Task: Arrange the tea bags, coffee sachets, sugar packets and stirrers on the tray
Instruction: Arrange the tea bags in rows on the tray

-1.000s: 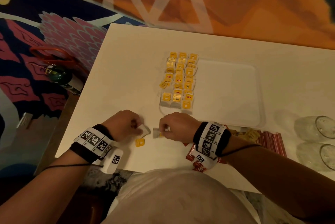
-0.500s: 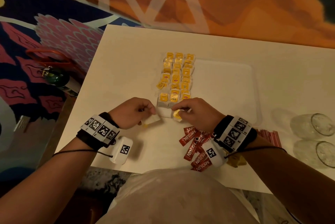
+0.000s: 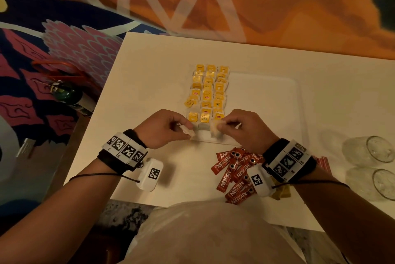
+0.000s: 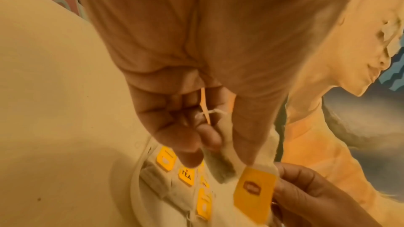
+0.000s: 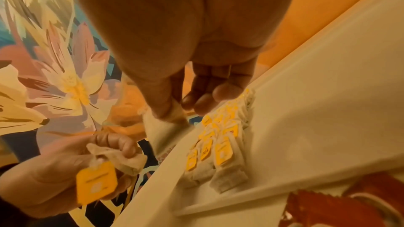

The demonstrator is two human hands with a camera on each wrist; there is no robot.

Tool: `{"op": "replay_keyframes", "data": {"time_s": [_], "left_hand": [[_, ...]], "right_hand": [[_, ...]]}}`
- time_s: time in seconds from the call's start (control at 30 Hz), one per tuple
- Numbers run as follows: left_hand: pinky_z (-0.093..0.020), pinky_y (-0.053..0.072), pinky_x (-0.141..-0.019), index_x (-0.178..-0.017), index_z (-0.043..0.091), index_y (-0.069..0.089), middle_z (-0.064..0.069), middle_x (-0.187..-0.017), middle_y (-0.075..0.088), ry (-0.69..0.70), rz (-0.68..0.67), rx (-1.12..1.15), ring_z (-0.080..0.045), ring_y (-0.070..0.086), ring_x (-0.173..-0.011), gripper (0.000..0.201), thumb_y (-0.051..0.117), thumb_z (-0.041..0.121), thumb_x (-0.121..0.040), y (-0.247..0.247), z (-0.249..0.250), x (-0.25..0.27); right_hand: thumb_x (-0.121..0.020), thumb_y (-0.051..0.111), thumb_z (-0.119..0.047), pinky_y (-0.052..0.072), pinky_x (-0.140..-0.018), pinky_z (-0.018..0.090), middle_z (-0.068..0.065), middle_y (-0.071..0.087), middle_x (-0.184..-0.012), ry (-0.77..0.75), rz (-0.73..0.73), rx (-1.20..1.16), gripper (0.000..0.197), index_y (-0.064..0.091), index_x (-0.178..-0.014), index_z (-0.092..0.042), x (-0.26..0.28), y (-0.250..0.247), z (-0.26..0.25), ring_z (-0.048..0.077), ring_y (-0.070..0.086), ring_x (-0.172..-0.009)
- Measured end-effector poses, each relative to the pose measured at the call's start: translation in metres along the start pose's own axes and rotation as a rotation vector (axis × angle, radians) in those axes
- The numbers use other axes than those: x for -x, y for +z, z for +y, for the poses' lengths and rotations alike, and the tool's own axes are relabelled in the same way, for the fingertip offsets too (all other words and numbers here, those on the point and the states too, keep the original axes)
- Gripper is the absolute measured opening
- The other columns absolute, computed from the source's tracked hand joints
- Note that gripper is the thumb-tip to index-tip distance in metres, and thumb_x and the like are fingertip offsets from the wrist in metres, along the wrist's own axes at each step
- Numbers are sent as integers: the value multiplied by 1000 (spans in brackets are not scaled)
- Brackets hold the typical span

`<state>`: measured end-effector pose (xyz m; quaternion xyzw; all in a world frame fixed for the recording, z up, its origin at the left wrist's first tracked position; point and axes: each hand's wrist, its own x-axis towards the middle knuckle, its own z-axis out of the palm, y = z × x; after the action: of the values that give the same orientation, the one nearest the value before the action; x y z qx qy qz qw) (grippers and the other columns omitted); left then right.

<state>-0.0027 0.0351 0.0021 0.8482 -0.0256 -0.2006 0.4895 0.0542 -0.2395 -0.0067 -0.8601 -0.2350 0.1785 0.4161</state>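
Note:
Several yellow-tagged tea bags (image 3: 208,92) lie in three rows on the left part of the white tray (image 3: 267,103). Both hands hover at the tray's near edge, just below the rows. My left hand (image 3: 181,128) pinches a crumpled tea bag (image 3: 187,133); the right wrist view shows its yellow tag (image 5: 96,182) dangling. My right hand (image 3: 222,126) pinches a second tea bag (image 3: 214,130) between thumb and fingers (image 5: 166,130). Red Nescafe coffee sachets (image 3: 235,174) lie piled on the table under my right wrist. Yellowish sugar packets (image 3: 282,193) and red stirrers (image 3: 323,162) are partly hidden behind that wrist.
Two clear glasses (image 3: 369,152) lie on their sides at the table's right end. A dark green bottle (image 3: 68,95) lies on the floor left of the white table (image 3: 149,71). The tray's right part holds nothing.
Both hands have moved away from me, from the table's near side up to the tray's near edge, each carrying a tea bag. The coffee sachets came into view.

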Motion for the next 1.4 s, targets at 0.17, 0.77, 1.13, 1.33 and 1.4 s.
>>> {"op": "replay_keyframes", "data": {"time_s": [0.17,0.77,1.13,1.33,1.4], "left_hand": [[-32,49,-68,-81,28,74,7,-72,67,23,90,-14,-14,59,-66,12,75,38,-86,4,2,-5],[-45,53,-75,-92,14,75,-6,-83,73,56,115,-28,-30,64,-74,9,68,21,-93,4,-6,-21],[-53,53,-81,-96,18,77,-9,-88,74,47,146,-43,-34,66,-83,15,69,30,-90,4,-13,-30],[-34,55,-85,-100,21,77,8,-93,75,35,167,-85,-9,68,-87,12,65,21,-95,2,-16,-33],[-27,53,-84,-101,22,76,13,-94,73,33,174,-89,-1,66,-86,14,64,18,-95,3,-16,-32]], "right_hand": [[-90,73,-33,48,-70,17,-7,71,-90,63,84,-70,16,70,-86,-18,1,1,0,5,64,-77],[-95,69,-20,55,-84,25,-5,75,-94,81,53,-299,10,77,-96,-14,6,2,-4,7,69,-87],[-91,67,-7,45,-74,15,-14,54,-86,32,142,-209,32,64,-120,-23,-3,8,6,3,51,-74],[-91,67,-14,47,-76,10,-10,69,-93,60,86,-43,18,73,-106,-22,-14,18,1,2,62,-81],[-92,67,-16,49,-76,15,-9,71,-94,43,43,4,10,72,-99,-21,-16,24,-2,3,63,-84]]}}
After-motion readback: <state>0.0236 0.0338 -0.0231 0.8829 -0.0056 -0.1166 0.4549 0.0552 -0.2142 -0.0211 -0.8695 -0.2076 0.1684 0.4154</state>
